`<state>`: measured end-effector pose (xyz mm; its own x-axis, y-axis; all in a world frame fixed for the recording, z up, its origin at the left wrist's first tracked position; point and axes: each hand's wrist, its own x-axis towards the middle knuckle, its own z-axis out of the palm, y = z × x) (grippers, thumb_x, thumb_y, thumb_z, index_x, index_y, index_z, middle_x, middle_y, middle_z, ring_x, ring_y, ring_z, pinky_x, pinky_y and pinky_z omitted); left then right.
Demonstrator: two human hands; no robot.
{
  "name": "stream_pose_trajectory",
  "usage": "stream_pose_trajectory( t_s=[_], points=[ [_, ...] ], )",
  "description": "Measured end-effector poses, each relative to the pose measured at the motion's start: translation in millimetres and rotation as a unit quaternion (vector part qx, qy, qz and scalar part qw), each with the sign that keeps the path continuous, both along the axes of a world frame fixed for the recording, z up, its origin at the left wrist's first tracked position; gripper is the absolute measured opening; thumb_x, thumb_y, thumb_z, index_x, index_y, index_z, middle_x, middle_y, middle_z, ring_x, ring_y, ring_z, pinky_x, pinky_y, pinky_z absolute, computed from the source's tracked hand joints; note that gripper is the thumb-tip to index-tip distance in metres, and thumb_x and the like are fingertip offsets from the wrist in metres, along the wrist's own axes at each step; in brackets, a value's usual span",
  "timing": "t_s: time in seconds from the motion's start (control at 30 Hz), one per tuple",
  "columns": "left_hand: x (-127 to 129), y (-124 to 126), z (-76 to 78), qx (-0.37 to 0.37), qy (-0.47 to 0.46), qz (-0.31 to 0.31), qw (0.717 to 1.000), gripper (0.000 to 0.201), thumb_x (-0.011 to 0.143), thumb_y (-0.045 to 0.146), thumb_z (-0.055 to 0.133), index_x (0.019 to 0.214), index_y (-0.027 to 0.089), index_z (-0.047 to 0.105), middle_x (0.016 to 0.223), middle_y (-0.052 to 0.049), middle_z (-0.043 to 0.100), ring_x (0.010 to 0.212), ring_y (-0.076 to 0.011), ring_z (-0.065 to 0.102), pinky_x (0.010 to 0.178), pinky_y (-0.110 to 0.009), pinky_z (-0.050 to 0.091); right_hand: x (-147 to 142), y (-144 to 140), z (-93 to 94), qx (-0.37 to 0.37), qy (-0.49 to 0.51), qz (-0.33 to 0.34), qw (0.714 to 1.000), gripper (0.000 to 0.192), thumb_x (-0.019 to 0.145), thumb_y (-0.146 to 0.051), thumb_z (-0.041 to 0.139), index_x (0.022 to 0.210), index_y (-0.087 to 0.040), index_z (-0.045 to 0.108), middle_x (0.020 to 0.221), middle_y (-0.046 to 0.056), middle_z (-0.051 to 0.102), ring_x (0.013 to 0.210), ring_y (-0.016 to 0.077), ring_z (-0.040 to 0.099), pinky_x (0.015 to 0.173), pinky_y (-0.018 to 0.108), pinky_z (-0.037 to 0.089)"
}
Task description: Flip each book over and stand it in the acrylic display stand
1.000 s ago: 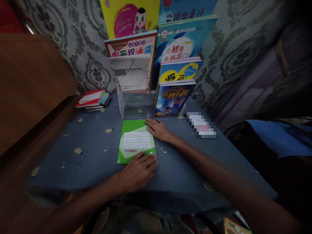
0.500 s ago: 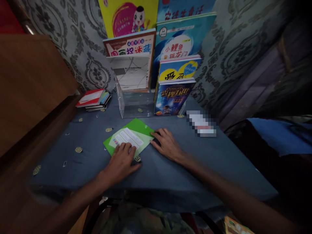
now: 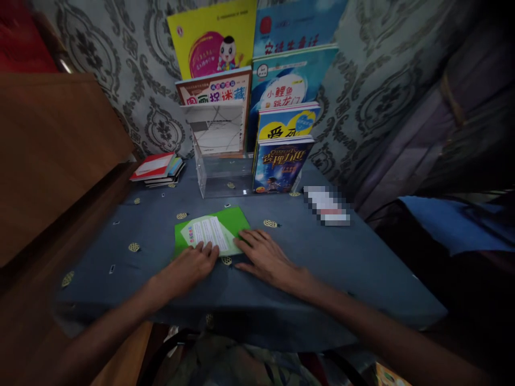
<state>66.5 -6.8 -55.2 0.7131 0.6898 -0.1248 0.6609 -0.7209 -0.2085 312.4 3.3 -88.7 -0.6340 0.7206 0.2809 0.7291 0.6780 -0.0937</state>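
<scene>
- Green booklet [image 3: 209, 231] lies flat on the blue tablecloth [image 3: 341, 268]; over the last second it has turned from upright to lying sideways and slid towards me.
- My left hand [image 3: 189, 266] rests spread, fingertips pressing the booklet's near edge at 6 o'clock, grasping nothing.
- My right hand [image 3: 267, 258] lies flat and released, fingertips touching the corner at 4 o'clock.
- Clear stand [image 3: 225, 174] with the standing books [image 3: 281, 161] sits at 12 o'clock; a small book stack [image 3: 156, 169] at 10 o'clock.
- I judge the booklet is being squared up under both hands.

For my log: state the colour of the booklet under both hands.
Green booklet with a pale text panel; head view.
</scene>
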Motion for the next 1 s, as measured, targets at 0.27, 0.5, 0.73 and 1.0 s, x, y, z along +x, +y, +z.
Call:
stream_pose_trajectory(
  t_s=[0.27,0.5,0.73,1.0],
  points=[
    [-11,8,97.0,0.254,-0.202,-0.004,0.946,0.028,0.093,0.008,0.047,0.113,0.023,0.061,0.115,-0.007,0.069,0.121,-0.0270,0.062,0.122,-0.062,0.018,-26,1,32.3,-0.132,0.271,-0.015,0.953,0.028,0.100,-0.025,0.045,0.114,-0.021,0.068,0.087,0.005,0.074,0.079,0.0213,0.069,0.072,0.031,0.051],
    [-5,21,92.4,0.258,-0.340,0.042,0.903,0.046,0.100,0.023,0.043,0.146,0.024,0.040,0.146,-0.011,0.051,0.139,-0.0263,0.046,0.115,-0.049,0.040,-44,-24,28.3,-0.417,0.676,-0.088,0.601,0.043,0.085,-0.055,0.067,0.109,-0.020,0.069,0.096,0.005,0.077,0.086,0.0251,0.072,0.077,0.038,0.059],
    [-18,44,-1.4,-0.010,-0.288,0.082,0.954,0.032,0.099,0.023,0.040,0.126,0.017,0.057,0.123,-0.011,0.066,0.112,-0.0227,0.065,0.098,-0.038,0.054,-31,-34,2.1,-0.615,0.592,-0.144,0.500,0.030,0.088,-0.032,0.068,0.114,-0.020,0.058,0.091,0.006,0.077,0.067,0.0168,0.073,0.068,0.033,0.062],
    [5,53,-7.8,-0.053,-0.205,0.134,0.968,0.027,0.101,0.028,0.046,0.118,0.015,0.061,0.121,-0.013,0.068,0.117,-0.0288,0.061,0.100,-0.044,0.050,-33,-33,-2.2,-0.652,0.523,-0.076,0.544,0.035,0.089,-0.042,0.068,0.114,-0.021,0.054,0.075,-0.002,0.069,0.061,0.0118,0.071,0.058,0.023,0.058]
  ],
)
